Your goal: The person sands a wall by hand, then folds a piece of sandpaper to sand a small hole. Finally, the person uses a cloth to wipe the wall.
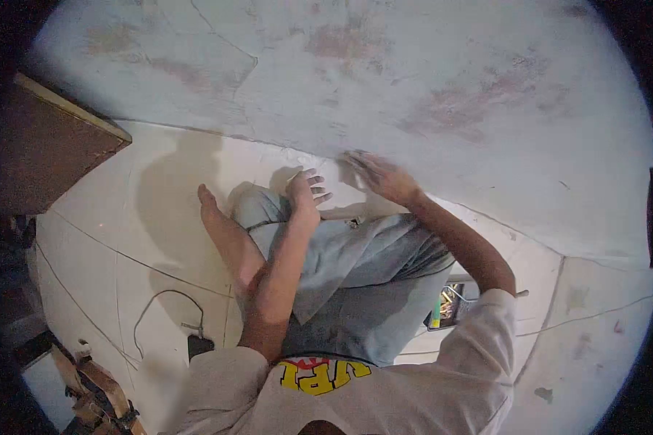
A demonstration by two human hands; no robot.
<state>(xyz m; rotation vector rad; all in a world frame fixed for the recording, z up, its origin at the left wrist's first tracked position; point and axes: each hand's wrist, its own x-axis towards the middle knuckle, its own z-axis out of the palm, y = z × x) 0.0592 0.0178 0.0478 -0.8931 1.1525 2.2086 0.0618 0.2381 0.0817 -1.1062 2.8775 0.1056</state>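
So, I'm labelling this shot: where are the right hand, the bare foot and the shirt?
Right hand (390, 180): head view, back of the hand.
Bare foot (220, 228): head view, its middle.
Shirt (413, 402): head view, front, beside the lettering.

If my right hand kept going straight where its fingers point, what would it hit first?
Probably the foot of the wall: the fingers of your right hand look right beside it, though depth is unclear from this view.

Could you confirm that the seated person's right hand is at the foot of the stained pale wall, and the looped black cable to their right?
Not quite: in the head view, the looped black cable lies to the left, not right. The right hand is indeed at the foot of the stained pale wall.
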